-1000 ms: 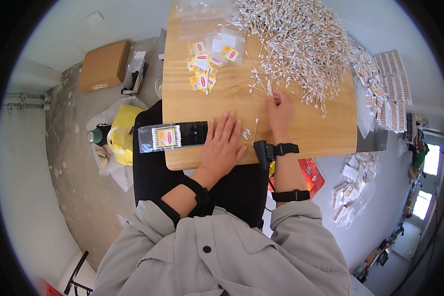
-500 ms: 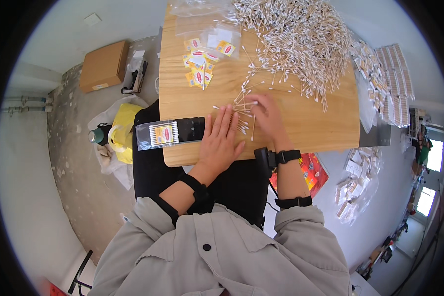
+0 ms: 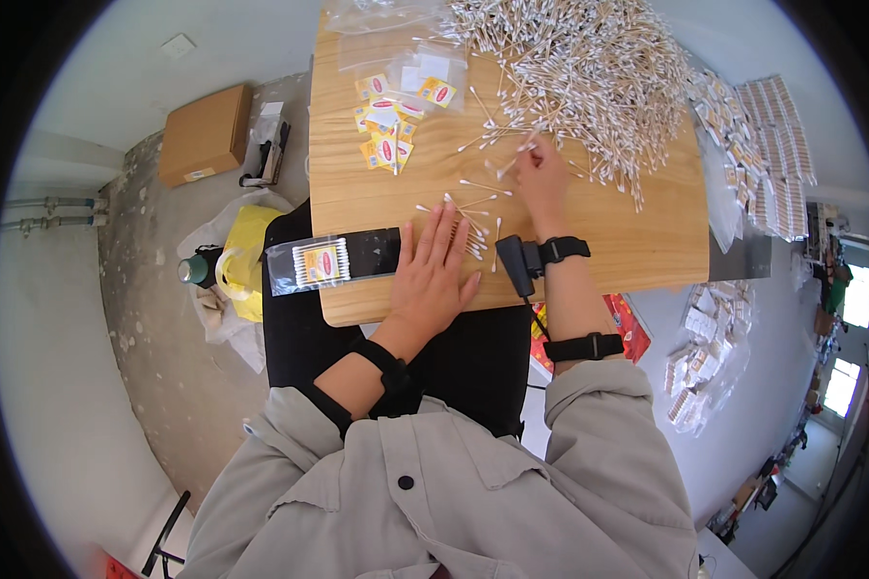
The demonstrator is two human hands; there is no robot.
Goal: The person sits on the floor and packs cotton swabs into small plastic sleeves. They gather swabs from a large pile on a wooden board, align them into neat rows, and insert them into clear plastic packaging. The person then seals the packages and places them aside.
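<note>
My left hand (image 3: 430,265) lies flat on the wooden table, fingers stretched out over a small bunch of cotton swabs (image 3: 474,236) whose tips stick out past its fingers. At the lower edge of the big heap of cotton swabs (image 3: 589,77), my right hand (image 3: 543,179) has its fingertips pinched together. White swab tips show at those fingertips, slightly blurred. Left of my left hand lies a black strip (image 3: 374,253). On its outer end a clear bag holds a row of cotton swabs with a yellow label card (image 3: 322,261).
Loose yellow label cards (image 3: 386,135) and clear plastic bags (image 3: 386,48) lie at the table's far left. Packed swab bundles (image 3: 777,145) stand beyond the right edge, with more packs (image 3: 710,352) below. A cardboard box (image 3: 206,133) and a yellow bag (image 3: 248,256) rest on the floor.
My right hand has moved up and slightly right, from the swabs beside my left hand to the edge of the heap. Fewer swabs fan out there. My left hand stays put.
</note>
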